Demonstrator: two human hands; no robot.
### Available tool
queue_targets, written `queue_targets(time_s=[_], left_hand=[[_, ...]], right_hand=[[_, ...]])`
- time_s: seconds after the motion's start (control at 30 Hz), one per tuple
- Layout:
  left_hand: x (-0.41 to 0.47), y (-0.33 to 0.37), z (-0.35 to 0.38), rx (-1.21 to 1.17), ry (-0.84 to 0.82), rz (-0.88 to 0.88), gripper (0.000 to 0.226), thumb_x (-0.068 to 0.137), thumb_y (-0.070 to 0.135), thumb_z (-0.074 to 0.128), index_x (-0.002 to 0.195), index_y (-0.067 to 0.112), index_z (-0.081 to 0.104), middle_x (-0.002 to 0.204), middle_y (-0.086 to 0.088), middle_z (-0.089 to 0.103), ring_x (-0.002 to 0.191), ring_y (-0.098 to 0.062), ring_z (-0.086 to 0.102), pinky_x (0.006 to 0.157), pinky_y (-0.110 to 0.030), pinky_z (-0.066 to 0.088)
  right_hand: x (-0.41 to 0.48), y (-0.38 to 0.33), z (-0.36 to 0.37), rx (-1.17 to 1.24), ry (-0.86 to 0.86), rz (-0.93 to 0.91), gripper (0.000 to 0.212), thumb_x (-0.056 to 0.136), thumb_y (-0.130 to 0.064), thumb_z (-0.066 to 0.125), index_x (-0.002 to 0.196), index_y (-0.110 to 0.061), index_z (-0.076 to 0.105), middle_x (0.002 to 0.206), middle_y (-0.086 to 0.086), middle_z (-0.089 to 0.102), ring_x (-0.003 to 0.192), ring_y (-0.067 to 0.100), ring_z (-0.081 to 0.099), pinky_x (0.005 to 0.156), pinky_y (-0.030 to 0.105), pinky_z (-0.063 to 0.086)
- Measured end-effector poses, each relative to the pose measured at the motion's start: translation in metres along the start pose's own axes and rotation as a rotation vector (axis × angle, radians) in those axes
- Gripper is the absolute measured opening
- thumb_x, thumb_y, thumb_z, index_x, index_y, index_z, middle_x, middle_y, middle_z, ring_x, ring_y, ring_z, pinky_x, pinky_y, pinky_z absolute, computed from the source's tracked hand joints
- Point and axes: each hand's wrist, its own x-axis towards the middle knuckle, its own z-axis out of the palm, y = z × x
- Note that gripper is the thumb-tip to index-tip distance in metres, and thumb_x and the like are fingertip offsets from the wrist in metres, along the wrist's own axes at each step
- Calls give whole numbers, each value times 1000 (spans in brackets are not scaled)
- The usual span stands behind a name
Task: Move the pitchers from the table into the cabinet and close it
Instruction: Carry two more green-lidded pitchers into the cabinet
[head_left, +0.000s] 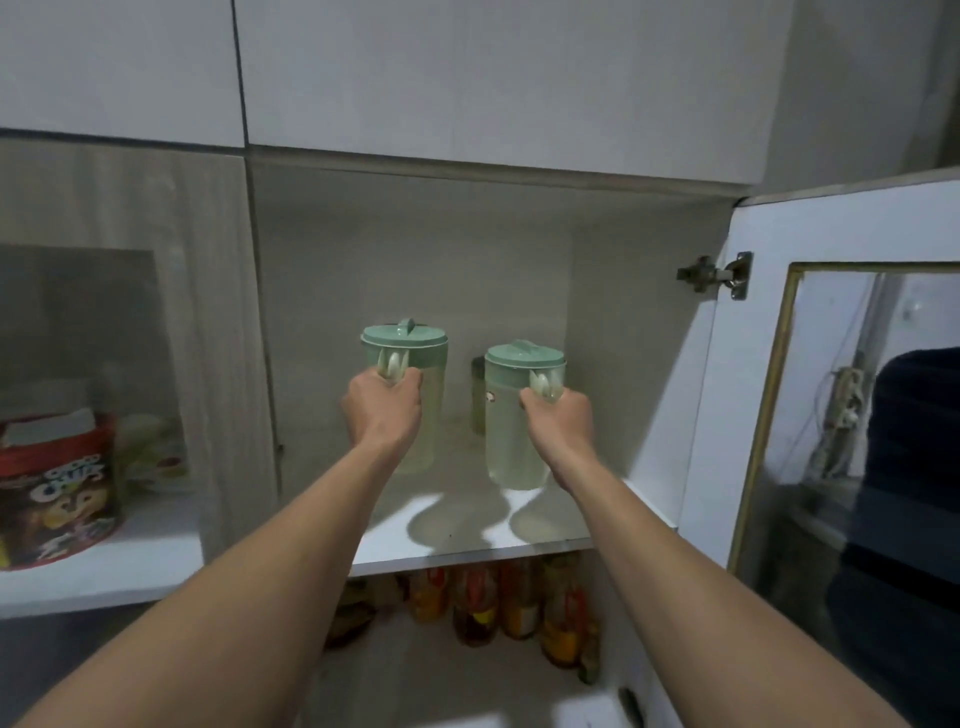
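Pitchers (410, 400) (519, 415) upright inside open cabinet (467, 540), handles gripped by left hand (382, 402) and right hand (561, 421).

1 head-worn view, facing forward and slightly up, close to the open cabinet (519, 249) shelf

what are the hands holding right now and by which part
Each holds a pitcher by its handle: the left hand grips the left pitcher, the right hand the right pitcher, both inside the open cabinet.

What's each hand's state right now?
Left hand: closed on the left pitcher handle.
Right hand: closed on the right pitcher handle.
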Motion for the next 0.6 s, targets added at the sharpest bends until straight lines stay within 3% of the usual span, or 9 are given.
queue_targets(time_s=[0.17, 0.3, 0.43, 0.53, 0.6], left_hand=[[38, -17, 29, -4, -6, -33, 27, 80, 33, 61, 72, 8, 68, 73, -14, 68, 76, -35, 67, 70, -40, 55], [66, -36, 55, 29, 17, -50, 26, 83, 33, 62, 82, 8, 72, 81, -16, 69, 80, -36, 66, 71, -38, 54], [101, -66, 90, 15, 30, -66, 18, 84, 27, 62, 72, 14, 66, 81, -14, 69, 80, -35, 65, 70, -36, 53], [122, -91, 108, 101, 73, -47, 24, 89, 31, 57, 87, 11, 69, 91, -14, 71, 86, -35, 64, 69, -29, 42], [141, -112, 123, 151, 117, -72, 30, 90, 37, 57, 92, 9, 69, 97, -16, 70, 90, -35, 65, 74, -31, 47]], right_hand=[[33, 15, 18, -12, 9, 14, 16, 85, -21, 63, 70, -14, 65, 63, 0, 60, 59, 19, 53, 58, 30, 40], [62, 31, 39, -41, -1, 30, 15, 88, -26, 61, 79, -14, 66, 65, -1, 61, 58, 19, 56, 53, 28, 40], [101, 52, 70, -30, -29, 18, 16, 91, -25, 62, 77, -17, 59, 65, -1, 57, 58, 18, 54, 55, 28, 41], [126, 73, 95, -21, -52, -2, 21, 92, -20, 63, 72, -18, 59, 67, -3, 58, 59, 12, 52, 53, 25, 38], [149, 90, 116, -88, -108, -39, 28, 95, -20, 60, 67, -16, 57, 65, -2, 57, 56, 9, 49, 50, 22, 37]])
